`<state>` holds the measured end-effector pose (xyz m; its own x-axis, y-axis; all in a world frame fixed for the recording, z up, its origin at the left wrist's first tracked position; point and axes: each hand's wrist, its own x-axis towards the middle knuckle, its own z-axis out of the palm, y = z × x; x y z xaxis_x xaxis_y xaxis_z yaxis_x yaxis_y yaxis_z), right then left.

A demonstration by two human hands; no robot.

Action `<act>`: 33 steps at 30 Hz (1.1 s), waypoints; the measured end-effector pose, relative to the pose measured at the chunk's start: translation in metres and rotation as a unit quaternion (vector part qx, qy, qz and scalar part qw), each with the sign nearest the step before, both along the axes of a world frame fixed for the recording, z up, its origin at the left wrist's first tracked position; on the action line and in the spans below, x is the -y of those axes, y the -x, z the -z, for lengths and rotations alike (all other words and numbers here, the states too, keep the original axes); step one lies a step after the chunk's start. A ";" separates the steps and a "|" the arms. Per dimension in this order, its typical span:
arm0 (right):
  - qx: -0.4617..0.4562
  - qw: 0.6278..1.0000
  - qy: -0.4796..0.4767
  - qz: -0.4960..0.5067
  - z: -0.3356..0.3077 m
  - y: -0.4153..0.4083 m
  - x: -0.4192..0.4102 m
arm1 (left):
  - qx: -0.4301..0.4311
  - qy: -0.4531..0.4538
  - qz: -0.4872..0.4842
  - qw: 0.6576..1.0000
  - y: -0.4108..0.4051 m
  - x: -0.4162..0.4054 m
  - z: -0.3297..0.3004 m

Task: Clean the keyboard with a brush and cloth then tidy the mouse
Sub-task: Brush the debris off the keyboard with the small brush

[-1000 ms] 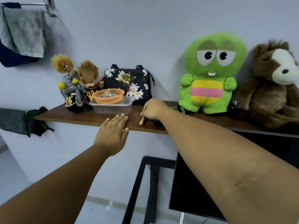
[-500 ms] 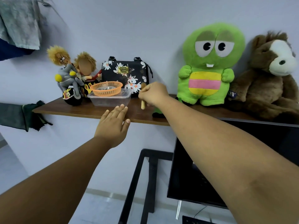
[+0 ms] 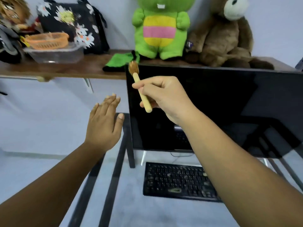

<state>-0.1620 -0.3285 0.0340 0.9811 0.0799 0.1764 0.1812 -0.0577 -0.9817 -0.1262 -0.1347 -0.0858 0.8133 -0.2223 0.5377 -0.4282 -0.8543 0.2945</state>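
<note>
My right hand (image 3: 165,97) grips a small brush (image 3: 140,89) by its pale wooden handle, brown bristles pointing up, in front of the monitor's top left corner. My left hand (image 3: 105,123) hovers flat and open to the left, holding nothing. Below on the glass desk lies a black keyboard (image 3: 177,181) with pale specks of dirt on its keys; my right forearm hides its right end. A green cloth (image 3: 121,60) lies on the wooden shelf (image 3: 68,69) by the green plush. No mouse is in view.
A dark monitor (image 3: 221,108) stands behind the keyboard. The shelf carries a green plush (image 3: 161,28), a brown plush (image 3: 224,38), a floral bag (image 3: 73,23), an orange basket (image 3: 47,40) on a clear box (image 3: 55,54), and dolls at the left. Black desk frame bars (image 3: 114,169) run below.
My right hand lifted the brush off the shelf and brought it down in front of the monitor. My left hand dropped away from the shelf edge. My view tilted down, revealing the keyboard.
</note>
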 end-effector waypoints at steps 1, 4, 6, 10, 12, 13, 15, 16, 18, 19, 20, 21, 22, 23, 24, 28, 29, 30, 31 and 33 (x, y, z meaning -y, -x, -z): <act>-0.024 1.000 -0.017 -0.007 0.010 0.011 0.011 | -0.012 -0.002 0.003 1.000 0.009 0.007 0.011; -0.105 0.992 -0.067 -0.002 0.055 0.035 0.052 | -0.062 -0.002 0.015 0.998 0.037 0.031 0.049; -0.157 0.982 -0.107 0.010 0.090 0.048 0.074 | -0.098 0.003 0.019 0.995 0.052 0.043 0.073; -0.213 0.965 -0.143 0.053 0.167 0.075 0.112 | -0.177 -0.011 0.006 0.984 0.076 0.065 0.127; -0.223 0.962 -0.144 0.070 0.200 0.085 0.124 | -0.223 -0.021 -0.001 0.975 0.083 0.071 0.154; -0.228 0.961 -0.136 0.078 0.214 0.088 0.129 | -0.248 -0.029 -0.006 0.968 0.085 0.072 0.165; -0.238 0.960 -0.104 0.106 0.236 0.092 0.133 | -0.310 -0.053 -0.017 0.949 0.089 0.073 0.186; -0.239 0.959 -0.091 0.123 0.244 0.091 0.132 | -0.337 -0.066 -0.021 0.939 0.091 0.073 0.194; -0.247 0.950 -0.094 0.164 0.256 0.086 0.125 | -0.378 -0.089 -0.022 0.921 0.089 0.071 0.206; -0.254 0.944 -0.105 0.184 0.261 0.082 0.120 | -0.391 -0.095 -0.019 0.915 0.087 0.068 0.210; -0.256 0.940 -0.112 0.198 0.263 0.079 0.115 | -0.401 -0.095 -0.014 0.911 0.084 0.066 0.214; -0.253 0.939 -0.110 0.206 0.266 0.075 0.110 | -0.412 -0.093 -0.007 0.906 0.081 0.064 0.217; -0.247 0.940 -0.100 0.211 0.270 0.071 0.104 | -0.424 -0.091 0.004 0.901 0.078 0.061 0.219; -0.239 0.942 -0.090 0.217 0.273 0.068 0.098 | -0.436 -0.090 0.014 0.895 0.076 0.059 0.221; -0.230 0.943 -0.082 0.227 0.277 0.065 0.092 | -0.450 -0.086 0.024 0.888 0.075 0.057 0.224; -0.205 0.949 -0.039 0.238 0.290 0.052 0.064 | -0.491 -0.094 0.053 0.864 0.075 0.053 0.233; -0.204 0.951 -0.024 0.231 0.293 0.050 0.058 | -0.490 -0.100 0.057 0.864 0.075 0.053 0.236; -0.201 0.955 -0.010 0.220 0.298 0.048 0.054 | -0.486 -0.102 0.058 0.866 0.074 0.052 0.238; -0.198 0.958 0.011 0.208 0.303 0.046 0.051 | -0.481 -0.105 0.060 0.869 0.074 0.051 0.238; -0.188 0.958 0.082 0.201 0.311 0.046 0.048 | -0.470 -0.118 0.067 0.872 0.074 0.049 0.240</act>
<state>-0.2083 -0.3765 -0.2773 0.9301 -0.3212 -0.1783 -0.2527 -0.2069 -0.9452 -0.1999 -0.1833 -0.3253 0.8289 -0.3628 -0.4257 -0.1930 -0.8999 0.3910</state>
